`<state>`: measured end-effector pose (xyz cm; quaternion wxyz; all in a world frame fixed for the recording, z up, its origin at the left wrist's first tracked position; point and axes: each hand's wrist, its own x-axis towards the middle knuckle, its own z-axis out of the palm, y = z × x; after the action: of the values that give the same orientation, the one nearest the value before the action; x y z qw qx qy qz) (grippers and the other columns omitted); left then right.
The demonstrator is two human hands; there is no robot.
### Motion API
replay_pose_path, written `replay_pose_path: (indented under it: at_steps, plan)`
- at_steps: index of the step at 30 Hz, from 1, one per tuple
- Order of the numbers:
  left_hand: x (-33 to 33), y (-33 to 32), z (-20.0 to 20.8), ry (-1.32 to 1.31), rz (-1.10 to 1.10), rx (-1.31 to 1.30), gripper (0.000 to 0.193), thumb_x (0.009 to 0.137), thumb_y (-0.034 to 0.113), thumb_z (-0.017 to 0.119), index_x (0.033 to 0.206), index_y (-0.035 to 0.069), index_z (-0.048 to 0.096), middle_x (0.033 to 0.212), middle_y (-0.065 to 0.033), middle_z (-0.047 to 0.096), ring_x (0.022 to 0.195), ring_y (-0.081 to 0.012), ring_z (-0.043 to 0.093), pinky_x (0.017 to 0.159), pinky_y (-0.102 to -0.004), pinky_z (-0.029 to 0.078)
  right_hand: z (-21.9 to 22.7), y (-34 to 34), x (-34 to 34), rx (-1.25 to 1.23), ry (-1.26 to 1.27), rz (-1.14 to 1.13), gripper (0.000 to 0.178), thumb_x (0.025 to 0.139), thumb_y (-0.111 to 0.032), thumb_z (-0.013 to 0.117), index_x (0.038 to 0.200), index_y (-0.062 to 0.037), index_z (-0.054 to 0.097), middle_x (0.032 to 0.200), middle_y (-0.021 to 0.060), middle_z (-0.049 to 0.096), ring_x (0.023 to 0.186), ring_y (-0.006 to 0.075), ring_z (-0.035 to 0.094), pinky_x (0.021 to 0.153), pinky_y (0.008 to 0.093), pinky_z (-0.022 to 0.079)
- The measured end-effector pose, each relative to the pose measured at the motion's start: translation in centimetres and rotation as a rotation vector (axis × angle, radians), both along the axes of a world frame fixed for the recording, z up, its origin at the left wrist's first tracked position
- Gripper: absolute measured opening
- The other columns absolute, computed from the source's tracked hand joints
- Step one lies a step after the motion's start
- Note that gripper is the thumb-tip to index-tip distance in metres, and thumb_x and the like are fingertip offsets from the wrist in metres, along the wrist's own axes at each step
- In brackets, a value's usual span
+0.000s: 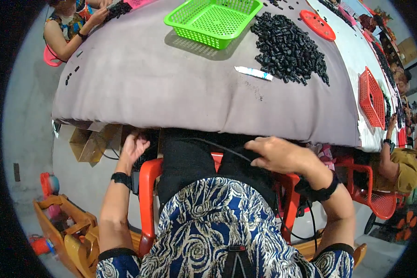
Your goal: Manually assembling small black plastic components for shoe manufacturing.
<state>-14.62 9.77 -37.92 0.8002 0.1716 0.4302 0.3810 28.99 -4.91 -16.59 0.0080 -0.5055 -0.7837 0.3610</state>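
Observation:
My left hand [135, 147] is lowered just off the table's near edge, beside my left thigh. Its palm is turned up and its fingers are loosely apart, with nothing visible in them. Over my right thigh, my right hand [278, 154] is curled, thumb and forefinger toward the left. A thin dark cable [224, 148] arcs across my lap and reaches the thumb, where the hand appears to grip it. Some of that hand's fingers are hidden behind its back.
On the grey-covered table [139, 83] stand a green basket [197, 38], a pile of small black parts [289, 51], a white tube-like marker [254, 72] and a red lid [318, 25]. A red basket [371, 99] is right. Other people work left and right. A red chair [149, 199] surrounds me.

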Motion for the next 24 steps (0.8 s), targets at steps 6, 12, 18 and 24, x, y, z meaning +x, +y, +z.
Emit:
replay_pose_path:
  at_steps: [6, 12, 18, 24]
  plan:
    - [-1.6, 0.3, 1.7, -0.005, 0.369, -0.105, 0.011, 0.080, 0.017, 0.053, 0.076, 0.008, 0.047, 0.057, -0.0012, 0.037, 0.049, -0.0130, 0.035, 0.048, -0.0245, 0.038, -6.4, -1.3, -0.2, 0.147, -0.100, -0.039, 0.034, 0.073, -0.011, 0.063, 0.103, -0.0009, 0.051, 0.089, 0.0183, 0.056, 0.084, 0.0355, 0.058, 0.070, 0.0420, 0.048]
    - [-2.0, 1.4, 8.0, 0.193, 0.478, 0.148, 0.013, 0.081, 0.020, 0.053, 0.072, 0.016, 0.044, 0.057, 0.0022, 0.036, 0.051, -0.0102, 0.034, 0.050, -0.0274, 0.034, -4.2, -1.3, 1.4, 0.196, -0.533, -0.052, 0.024, 0.072, -0.008, 0.060, 0.095, -0.0048, 0.059, 0.080, 0.0126, 0.064, 0.078, 0.0274, 0.064, 0.067, 0.0388, 0.052]
    - [2.0, 0.1, 10.2, 0.188, 0.405, 0.299, 0.016, 0.087, 0.023, 0.049, 0.074, 0.016, 0.044, 0.059, 0.0021, 0.033, 0.053, -0.0101, 0.031, 0.051, -0.0256, 0.030, -11.3, -4.1, 7.5, 0.201, -0.357, -0.297, 0.032, 0.076, -0.026, 0.064, 0.095, -0.0005, 0.059, 0.084, 0.0177, 0.064, 0.082, 0.0319, 0.063, 0.073, 0.0390, 0.050]
    - [2.8, -0.8, 11.8, 0.301, 0.403, 0.365, 0.023, 0.087, 0.026, 0.050, 0.069, 0.013, 0.044, 0.056, 0.0043, 0.031, 0.050, -0.0074, 0.030, 0.048, -0.0249, 0.029, -16.4, -6.1, 15.6, 0.085, -0.033, -0.107, 0.047, 0.081, -0.012, 0.058, 0.125, -0.0280, 0.051, 0.095, 0.0134, 0.062, 0.066, 0.0182, 0.056, 0.069, 0.0344, 0.050]
